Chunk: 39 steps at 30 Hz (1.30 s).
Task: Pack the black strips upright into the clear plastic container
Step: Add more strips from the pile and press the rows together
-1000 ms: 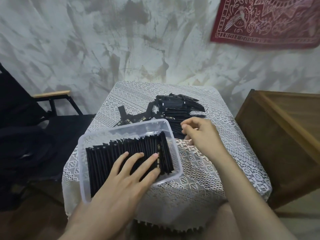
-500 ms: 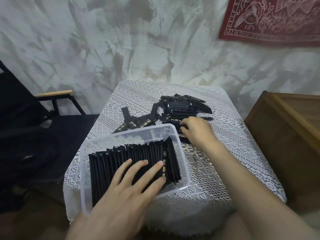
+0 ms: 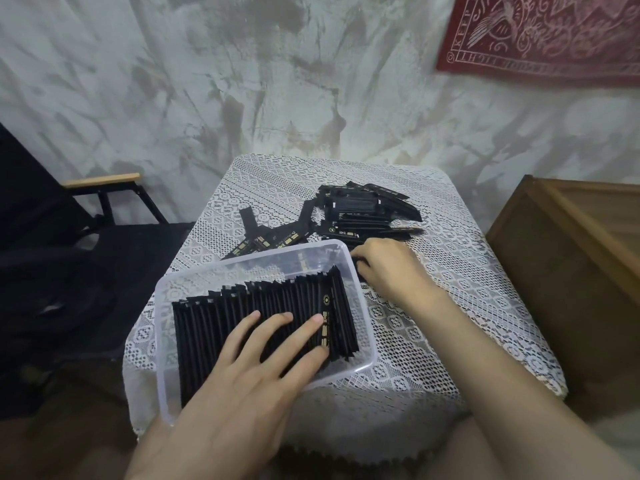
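White lace cloth covered the small bench [image 3: 433, 341], and nearest the wearer the left hand [image 3: 242, 393] lay flat on the packed row of black strips [image 3: 214, 317], its fingers [image 3: 304, 329] straight and spread, pressing the strip tops and gripping nothing. The row stood on edge in the clear plastic container [image 3: 162, 341] and filled most of its length. A bare band ran along the far wall and a narrow gap was left at the right end. The last strips there leaned, one showing its gold pads.

Judged from this, the row could have fanned over into that free space if the hand lifted before another strip went in. The container sat at the near left corner of the bench, so a heavy press might have tipped or slid it off.

Just beyond the container's far right corner, the right hand [image 3: 388, 268] had its fingers curled at the edge of the loose pile of black strips [image 3: 363, 213]. Whether they held a strip could not be told. That pile lay tangled, so pulling one strip might have dragged others across the cloth.

Farther off stood a wooden crate [image 3: 571, 265] on the right and a mottled wall [image 3: 242, 81] behind.
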Each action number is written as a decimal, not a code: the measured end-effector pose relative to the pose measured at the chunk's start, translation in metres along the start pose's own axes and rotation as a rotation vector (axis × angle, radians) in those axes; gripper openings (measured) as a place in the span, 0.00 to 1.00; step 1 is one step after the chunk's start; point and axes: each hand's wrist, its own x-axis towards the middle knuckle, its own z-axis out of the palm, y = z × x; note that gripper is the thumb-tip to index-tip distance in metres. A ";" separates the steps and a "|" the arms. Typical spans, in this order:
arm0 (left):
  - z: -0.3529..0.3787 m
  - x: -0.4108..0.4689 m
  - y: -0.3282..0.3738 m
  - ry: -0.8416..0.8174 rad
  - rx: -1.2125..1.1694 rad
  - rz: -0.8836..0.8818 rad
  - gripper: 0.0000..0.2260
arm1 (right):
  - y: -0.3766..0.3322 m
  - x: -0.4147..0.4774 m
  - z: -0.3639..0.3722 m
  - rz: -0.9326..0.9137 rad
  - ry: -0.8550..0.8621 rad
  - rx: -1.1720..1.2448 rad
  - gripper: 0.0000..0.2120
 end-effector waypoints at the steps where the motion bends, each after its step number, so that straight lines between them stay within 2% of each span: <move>1: 0.000 0.000 0.000 0.000 0.004 0.000 0.33 | 0.002 0.000 0.002 -0.010 0.000 0.013 0.13; 4: 0.001 0.000 -0.001 -0.009 0.005 -0.007 0.33 | 0.007 0.002 0.004 -0.049 -0.014 0.028 0.12; 9: 0.001 -0.001 -0.001 -0.006 0.004 -0.005 0.33 | 0.011 0.004 0.008 -0.054 -0.017 0.045 0.22; 13: 0.002 -0.001 -0.001 -0.016 -0.007 -0.010 0.34 | 0.014 0.002 0.005 -0.049 -0.034 0.088 0.21; 18: 0.003 -0.001 -0.001 -0.008 0.002 -0.013 0.34 | 0.003 -0.008 0.001 -0.016 -0.116 0.065 0.32; 25: 0.002 -0.001 -0.001 -0.007 0.002 -0.012 0.34 | -0.001 -0.006 -0.002 -0.006 -0.071 0.059 0.11; 33: 0.003 -0.002 -0.001 0.006 0.038 -0.007 0.33 | -0.003 -0.002 0.001 -0.003 0.012 -0.046 0.06; 39: 0.003 -0.003 0.000 -0.002 0.052 -0.009 0.33 | -0.001 -0.003 0.003 0.005 0.042 -0.012 0.10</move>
